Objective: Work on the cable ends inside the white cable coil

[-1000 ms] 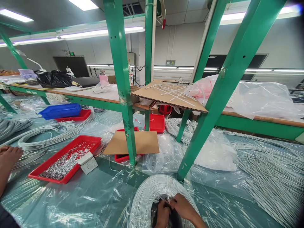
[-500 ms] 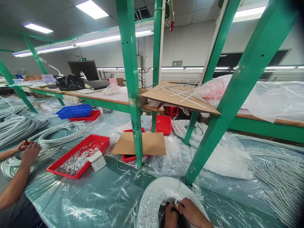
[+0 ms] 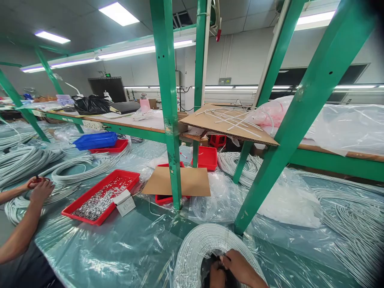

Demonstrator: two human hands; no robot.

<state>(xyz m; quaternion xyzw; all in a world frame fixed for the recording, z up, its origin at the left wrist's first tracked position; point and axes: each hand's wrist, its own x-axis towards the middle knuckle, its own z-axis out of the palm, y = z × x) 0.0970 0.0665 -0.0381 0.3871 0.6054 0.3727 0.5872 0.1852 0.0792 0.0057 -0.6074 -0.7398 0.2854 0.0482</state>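
Observation:
A thick coil of white cable (image 3: 189,256) lies at the bottom middle of the head view, with a dark opening at its centre. Inside that opening is my left hand (image 3: 217,275), its fingers curled and partly hidden. My right hand (image 3: 240,265) reaches in over the coil's right side, fingers closed in a pinch close to the left hand. Whatever the fingers hold is too small and dark to make out.
Clear plastic sheet covers the bench (image 3: 120,252). A red tray (image 3: 103,218) of small metal pieces and a white box (image 3: 125,205) stand left. A co-worker's hands (image 3: 40,188) work at far left. Green posts (image 3: 175,160) rise ahead; cable bundles (image 3: 357,224) lie right.
The view has shifted slightly. My left hand sits a little lower in the coil's opening, and its fingertips have moved slightly apart from my right hand's.

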